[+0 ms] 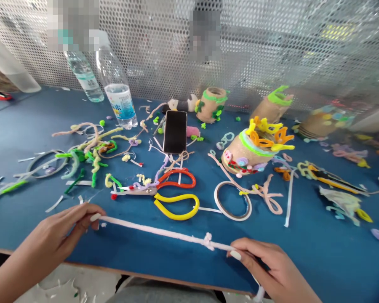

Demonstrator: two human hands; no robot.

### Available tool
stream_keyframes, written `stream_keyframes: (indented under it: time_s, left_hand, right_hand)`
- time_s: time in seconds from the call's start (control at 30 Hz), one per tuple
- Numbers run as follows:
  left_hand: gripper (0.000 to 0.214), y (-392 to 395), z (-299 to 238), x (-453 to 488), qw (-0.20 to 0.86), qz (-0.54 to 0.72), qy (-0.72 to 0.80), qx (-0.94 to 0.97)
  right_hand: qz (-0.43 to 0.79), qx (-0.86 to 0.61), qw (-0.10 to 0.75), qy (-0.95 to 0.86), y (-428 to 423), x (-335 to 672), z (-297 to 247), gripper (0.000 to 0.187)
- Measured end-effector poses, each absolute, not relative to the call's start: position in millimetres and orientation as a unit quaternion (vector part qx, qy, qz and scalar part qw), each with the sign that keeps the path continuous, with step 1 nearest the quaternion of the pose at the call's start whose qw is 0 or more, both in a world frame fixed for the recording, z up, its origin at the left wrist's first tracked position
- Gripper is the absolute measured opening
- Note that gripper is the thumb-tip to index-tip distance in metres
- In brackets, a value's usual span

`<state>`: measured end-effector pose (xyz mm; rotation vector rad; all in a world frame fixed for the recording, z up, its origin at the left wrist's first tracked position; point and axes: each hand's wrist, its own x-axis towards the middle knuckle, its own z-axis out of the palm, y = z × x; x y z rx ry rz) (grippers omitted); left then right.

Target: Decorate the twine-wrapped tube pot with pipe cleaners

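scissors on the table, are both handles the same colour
No, the scissors have one orange-red handle and one yellow handle.

Pipe cleaner (164, 232) before scissors (151, 190); phone (174, 131) behind scissors, on table (189, 248).

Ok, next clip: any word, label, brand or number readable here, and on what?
Right water bottle: blue label lettering, too blurred to quote.
Left water bottle: label too small to read.
Nothing else legible; the phone screen shows black.
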<state>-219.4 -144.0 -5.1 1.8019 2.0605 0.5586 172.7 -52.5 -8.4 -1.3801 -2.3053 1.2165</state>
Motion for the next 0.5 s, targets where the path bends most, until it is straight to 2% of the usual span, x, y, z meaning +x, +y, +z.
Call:
stream_keyframes:
  time_s: [0.17,0.27,0.33,0.5]
  left_hand:
    - [0.026,-138.2,-15.4,-227.6,-0.058,0.110,0.693,0.710]
    - [0.030,-131.8,-10.9,-209.3,-0.182,0.137,0.670,0.707]
    - [0.027,-125.5,-5.5,-181.5,-0.168,0.177,0.630,0.737]
    - [0.022,-103.2,-6.0,-92.8,0.014,0.185,0.502,0.845]
  right_hand:
    - [0.288,-0.434,0.141,-0.842,-52.3,164.7,-14.1,0.019]
    - [0.206,-0.411,0.170,-0.871,-56.8,167.1,-17.7,0.023]
    - [0.170,-0.397,0.181,-0.884,-59.1,166.4,-15.2,0.024]
    - [0.087,-0.402,0.229,-0.882,-52.3,149.6,2.0,0.024]
